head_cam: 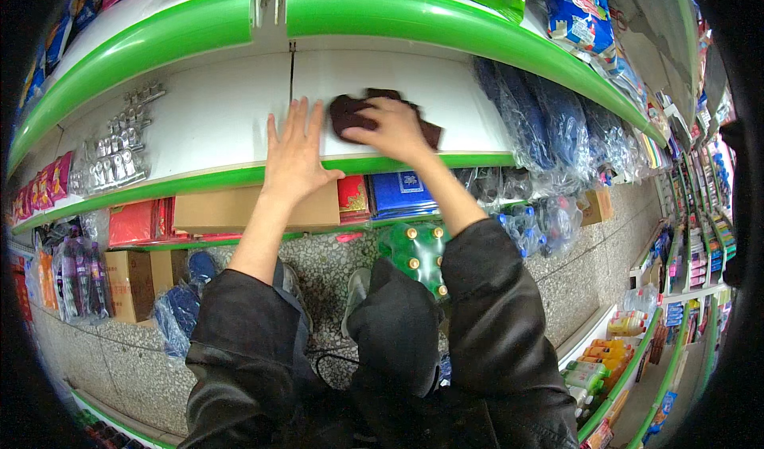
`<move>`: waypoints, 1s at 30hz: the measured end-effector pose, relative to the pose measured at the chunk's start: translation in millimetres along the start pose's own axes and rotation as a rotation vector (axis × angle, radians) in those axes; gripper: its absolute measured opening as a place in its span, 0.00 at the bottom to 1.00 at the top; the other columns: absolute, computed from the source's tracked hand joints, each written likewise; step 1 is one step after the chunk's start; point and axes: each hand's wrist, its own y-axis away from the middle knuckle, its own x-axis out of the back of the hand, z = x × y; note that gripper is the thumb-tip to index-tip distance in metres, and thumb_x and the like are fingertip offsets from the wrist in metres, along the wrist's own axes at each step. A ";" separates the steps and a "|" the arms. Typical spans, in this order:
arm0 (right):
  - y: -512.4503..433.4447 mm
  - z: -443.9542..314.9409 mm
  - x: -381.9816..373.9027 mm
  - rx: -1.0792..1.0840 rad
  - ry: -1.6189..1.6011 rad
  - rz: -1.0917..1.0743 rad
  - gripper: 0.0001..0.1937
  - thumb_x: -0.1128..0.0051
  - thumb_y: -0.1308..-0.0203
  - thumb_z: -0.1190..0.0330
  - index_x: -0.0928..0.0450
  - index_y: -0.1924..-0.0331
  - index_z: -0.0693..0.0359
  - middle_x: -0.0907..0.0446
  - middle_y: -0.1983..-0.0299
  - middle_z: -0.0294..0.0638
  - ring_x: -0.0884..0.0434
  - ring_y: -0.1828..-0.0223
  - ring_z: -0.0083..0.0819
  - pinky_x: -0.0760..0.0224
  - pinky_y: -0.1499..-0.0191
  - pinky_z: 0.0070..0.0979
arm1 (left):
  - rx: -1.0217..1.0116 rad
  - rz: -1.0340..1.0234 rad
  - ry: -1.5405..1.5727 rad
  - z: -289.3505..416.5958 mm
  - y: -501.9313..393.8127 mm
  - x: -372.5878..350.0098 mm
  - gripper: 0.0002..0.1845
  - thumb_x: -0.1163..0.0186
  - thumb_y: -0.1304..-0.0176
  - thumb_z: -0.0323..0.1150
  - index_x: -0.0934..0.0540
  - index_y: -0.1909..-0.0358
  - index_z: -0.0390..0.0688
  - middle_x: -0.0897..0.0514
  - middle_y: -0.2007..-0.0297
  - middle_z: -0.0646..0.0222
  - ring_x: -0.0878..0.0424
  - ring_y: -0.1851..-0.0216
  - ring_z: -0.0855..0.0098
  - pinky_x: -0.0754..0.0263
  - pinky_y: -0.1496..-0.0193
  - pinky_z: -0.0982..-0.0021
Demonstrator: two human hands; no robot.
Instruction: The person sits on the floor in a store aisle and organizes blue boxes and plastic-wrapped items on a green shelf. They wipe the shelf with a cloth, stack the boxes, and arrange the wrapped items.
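Observation:
My right hand (pixel 394 128) presses a dark maroon cloth (pixel 349 115) onto a white metal shelf (pixel 227 115). The cloth is bunched under the fingers, and part of it sticks out past the wrist side. To its left, my left hand (pixel 295 154) lies with spread fingers on the same shelf, its thumb over the green front edge. That hand holds nothing. Between the two shelf panels runs a dark seam (pixel 292 70), just above the left fingertips. Some blur covers the right hand and the cloth.
A shelf with a green edge (pixel 382 10) overhangs the back. Metal clips (pixel 116 151) stand left; plastic-wrapped dark goods (pixel 549 115) lie right. Below are a cardboard box (pixel 209 210), red packets (pixel 353 195) and blue packs (pixel 401 192). Green bottles (pixel 412 249) stand on the floor by my feet.

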 end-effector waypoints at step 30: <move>-89.0 172.2 16.6 -0.339 0.396 0.190 0.36 0.65 0.40 0.36 0.32 0.38 0.55 0.37 0.35 0.52 0.38 0.35 0.52 0.46 0.37 0.51 | -0.122 -0.155 -0.115 3.0 -5.3 -17.5 0.49 0.32 0.55 0.53 0.37 0.41 0.25 0.34 0.42 0.36 0.36 0.37 0.47 0.42 0.33 0.59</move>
